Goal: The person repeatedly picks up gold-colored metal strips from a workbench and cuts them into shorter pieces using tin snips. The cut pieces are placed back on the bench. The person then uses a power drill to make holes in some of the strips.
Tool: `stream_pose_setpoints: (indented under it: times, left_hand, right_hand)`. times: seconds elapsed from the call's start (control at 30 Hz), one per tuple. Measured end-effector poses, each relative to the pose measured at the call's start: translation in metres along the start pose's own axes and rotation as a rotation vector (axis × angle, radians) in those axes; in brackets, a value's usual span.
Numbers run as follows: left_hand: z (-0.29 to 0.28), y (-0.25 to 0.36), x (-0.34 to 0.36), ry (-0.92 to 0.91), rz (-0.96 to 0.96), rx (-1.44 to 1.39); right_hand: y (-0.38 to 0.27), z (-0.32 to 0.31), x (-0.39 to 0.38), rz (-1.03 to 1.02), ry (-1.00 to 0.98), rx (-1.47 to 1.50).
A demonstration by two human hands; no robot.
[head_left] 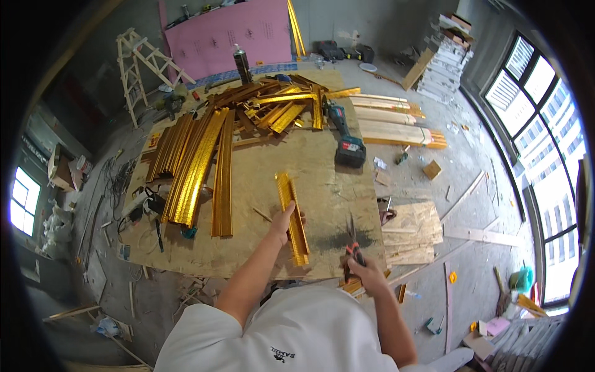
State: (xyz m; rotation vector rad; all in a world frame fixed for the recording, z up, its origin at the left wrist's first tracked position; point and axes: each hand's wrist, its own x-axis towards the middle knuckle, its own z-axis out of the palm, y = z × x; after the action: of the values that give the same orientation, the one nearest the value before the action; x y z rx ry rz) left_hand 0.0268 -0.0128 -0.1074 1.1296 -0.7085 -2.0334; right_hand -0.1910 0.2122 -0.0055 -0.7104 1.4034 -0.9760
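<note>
My left hand (284, 224) is closed around a short gold metal trim strip (291, 214), a channel-shaped piece tilted slightly above the plywood work table (254, 186). Lower right, at the table's near edge, my right hand (367, 276) grips a pair of tin snips (353, 247) with red and black handles. Their dark blades point away from me, apart from the strip. Long gold strips (201, 167) lie side by side on the left of the table. Beyond them is a jumbled pile of shorter gold offcuts (273, 102).
A cordless power tool (347, 139) lies right of the pile; a spray can (242, 65) stands behind it. Bundled wooden boards (393, 127) extend past the table's right side. Sheet offcuts (412, 229) lie lower right. A wooden stepladder (145, 71) stands far left, and scraps litter the floor.
</note>
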Motion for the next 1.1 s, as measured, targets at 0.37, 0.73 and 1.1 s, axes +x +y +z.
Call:
stream_pose_setpoints:
  times: [0.37, 0.73, 1.1]
  left_hand:
    - [0.046, 0.253, 0.174, 0.101, 0.394, -0.324]
    - [-0.148, 0.144, 0.1, 0.979, 0.021, 1.688]
    - [-0.137, 0.127, 0.06, 0.488, 0.415, 1.683]
  right_hand:
    - [0.051, 0.019, -0.03, 0.129, 0.355, 0.507]
    - [0.051, 0.035, -0.013, 0.175, 0.372, 0.503]
    - [0.027, 0.042, 0.013, 0.182, 0.237, 0.246]
